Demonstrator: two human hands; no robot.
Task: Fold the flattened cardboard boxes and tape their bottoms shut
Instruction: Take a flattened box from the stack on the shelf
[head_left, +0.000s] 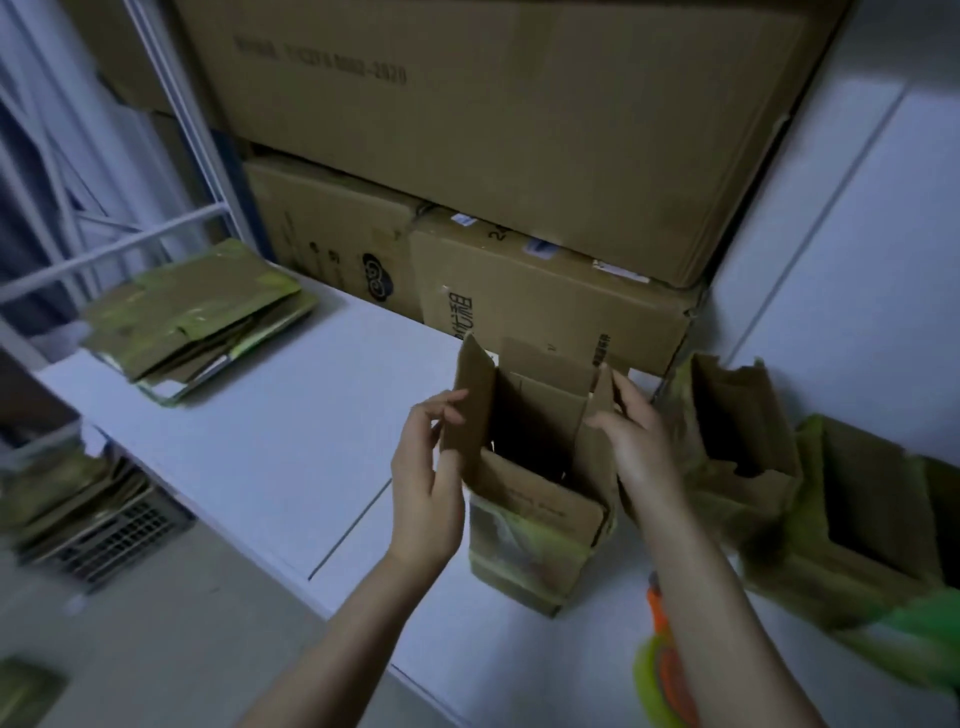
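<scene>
The left hand's fingertips lay loosely spread against the outer face of the left flap, touching it without wrapping it. The right hand pinched the right flap, thumb inside and fingers outside. Between them the box stood upright and open-topped on the white table, near its front edge.

The box looked tall and narrow, so an uneven pull from the firmer right grip could probably tip it leftward or rack its walls out of square. The right forearm hung above the orange and green tape dispenser, which a careless sweep might knock off. The folded boxes stood just beside the right knuckles and could be shoved. The flattened boxes lay well apart, at far left.
</scene>
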